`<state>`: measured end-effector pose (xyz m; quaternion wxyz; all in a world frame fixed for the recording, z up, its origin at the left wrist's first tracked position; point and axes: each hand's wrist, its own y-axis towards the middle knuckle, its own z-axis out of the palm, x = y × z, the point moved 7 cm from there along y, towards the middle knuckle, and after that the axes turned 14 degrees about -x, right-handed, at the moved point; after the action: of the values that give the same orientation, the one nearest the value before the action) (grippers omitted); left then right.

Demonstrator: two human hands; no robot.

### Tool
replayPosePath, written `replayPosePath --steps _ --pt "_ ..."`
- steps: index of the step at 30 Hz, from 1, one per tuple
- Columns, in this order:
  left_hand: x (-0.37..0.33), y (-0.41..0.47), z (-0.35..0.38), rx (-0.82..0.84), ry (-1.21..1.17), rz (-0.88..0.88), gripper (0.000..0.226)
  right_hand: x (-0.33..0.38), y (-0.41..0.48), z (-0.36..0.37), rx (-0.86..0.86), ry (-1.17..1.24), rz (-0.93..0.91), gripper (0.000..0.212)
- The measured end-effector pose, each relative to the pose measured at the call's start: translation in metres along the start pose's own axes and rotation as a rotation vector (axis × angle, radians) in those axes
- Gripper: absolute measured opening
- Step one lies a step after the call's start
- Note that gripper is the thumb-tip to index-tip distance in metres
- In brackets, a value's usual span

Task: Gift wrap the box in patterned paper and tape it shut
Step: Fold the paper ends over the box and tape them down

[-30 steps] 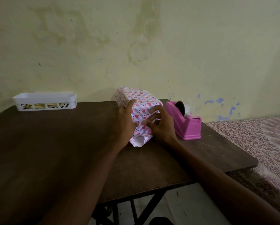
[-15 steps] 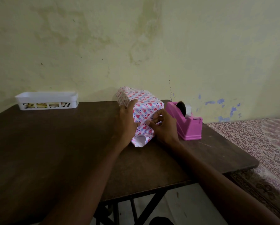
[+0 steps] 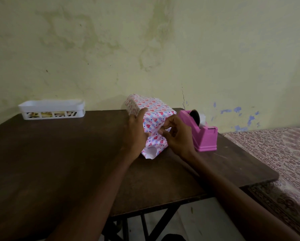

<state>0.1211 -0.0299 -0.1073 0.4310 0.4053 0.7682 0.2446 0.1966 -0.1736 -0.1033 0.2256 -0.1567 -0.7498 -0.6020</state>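
The right hand's [image 3: 178, 136] fingers [image 3: 164, 129] pinch a fold of paper [image 3: 155, 142] at the near end of the box [image 3: 152, 112]. The left hand [image 3: 136, 134] presses what seems a flat palm to its left side. The box sits on the table [image 3: 59, 162]. The paper is thin and likely tears or creases easily, so take it at the folded edges. There is one box, one tape dispenser [image 3: 204, 136] and one white basket [image 3: 52, 108].

White plastic basket [image 3: 51, 108] at the far left of the dark wood bench [image 3: 59, 162], right up against the stained yellowish wall [image 3: 145, 49]. Some stuff inside, can't tell what. Bed [image 3: 276, 150] w/ patterned cover just beside the bench on the right.
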Motion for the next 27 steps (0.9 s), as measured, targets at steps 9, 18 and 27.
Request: replayPosePath --steps 9,18,27 --pt "0.004 -0.001 -0.001 -0.023 0.004 0.012 0.082 0.016 -0.006 0.022 0.116 -0.051 -0.118 0.024" --pt "0.002 -0.001 -0.003 0.009 -0.039 0.007 0.079 -0.019 0.01 0.025 0.059 -0.175 0.0 0.024" --pt "0.003 0.0 -0.002 -0.01 -0.03 0.003 0.082 -0.023 0.005 0.028 0.019 -0.212 0.087 0.023"
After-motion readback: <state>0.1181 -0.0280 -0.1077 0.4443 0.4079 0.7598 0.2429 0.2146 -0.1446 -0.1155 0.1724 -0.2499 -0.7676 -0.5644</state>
